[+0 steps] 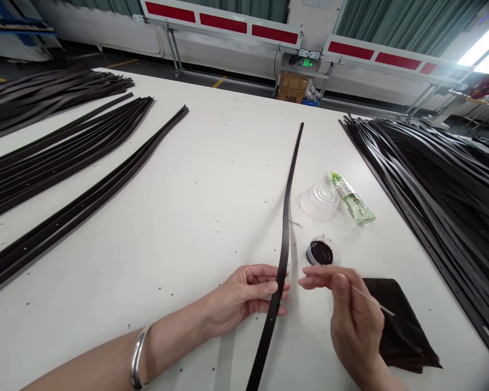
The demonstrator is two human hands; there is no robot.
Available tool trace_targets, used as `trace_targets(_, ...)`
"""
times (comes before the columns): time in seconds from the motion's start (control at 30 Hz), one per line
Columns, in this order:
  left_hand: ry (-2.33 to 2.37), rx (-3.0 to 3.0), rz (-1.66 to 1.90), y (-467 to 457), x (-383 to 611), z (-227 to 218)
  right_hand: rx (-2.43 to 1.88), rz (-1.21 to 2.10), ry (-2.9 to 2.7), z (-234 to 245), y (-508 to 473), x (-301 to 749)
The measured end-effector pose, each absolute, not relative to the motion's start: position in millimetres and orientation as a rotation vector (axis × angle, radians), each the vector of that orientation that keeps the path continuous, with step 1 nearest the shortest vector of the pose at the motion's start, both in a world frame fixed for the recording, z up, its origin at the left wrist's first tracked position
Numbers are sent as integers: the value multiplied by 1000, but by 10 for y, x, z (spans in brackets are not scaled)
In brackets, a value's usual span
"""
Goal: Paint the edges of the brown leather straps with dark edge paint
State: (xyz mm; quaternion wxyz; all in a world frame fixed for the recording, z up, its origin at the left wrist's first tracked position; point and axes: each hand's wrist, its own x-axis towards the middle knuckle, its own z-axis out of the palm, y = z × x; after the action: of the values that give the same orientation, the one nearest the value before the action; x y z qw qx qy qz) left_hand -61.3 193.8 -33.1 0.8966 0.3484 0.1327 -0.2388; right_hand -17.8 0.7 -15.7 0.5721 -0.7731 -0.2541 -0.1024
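A long dark leather strap (287,206) with small punched holes runs from the near edge up the middle of the white table (212,179). My left hand (248,293) pinches the strap on edge between thumb and fingers near its lower part; a silver bangle sits on that wrist. My right hand (346,315) is just right of the strap, its fingers closed on a thin white stick (370,301) that points back to the right. A small open pot of dark dye (321,252) stands right behind my right hand.
A clear plastic lid (320,201) and a small green bottle (352,198) lie behind the pot. A dark cloth (403,320) lies at the right. Piles of dark straps cover the right side (440,184) and left side (57,146). Red-and-white barriers stand beyond.
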Motion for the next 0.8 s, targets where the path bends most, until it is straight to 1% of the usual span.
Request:
trace_targets(0.13,258,713,-485,1940,-616,-331,-1849,-10,-476,-227,87,-153)
trace_targets(0.23,249,701,-475,1931,-618,-337,-1753,120,-400,-265,150,-147)
trace_targets(0.33,246,689,-477,1918,-622,-331,-1635,176,-340,-286,188,-138)
trace_targets(0.47,229,684,-512,1900,-642,-311,-1570,183,-287,-297,192,-104)
trace_targets(0.8,205,686,-618,1866,-699,-286,-1569,51,-260,-213,167,-33)
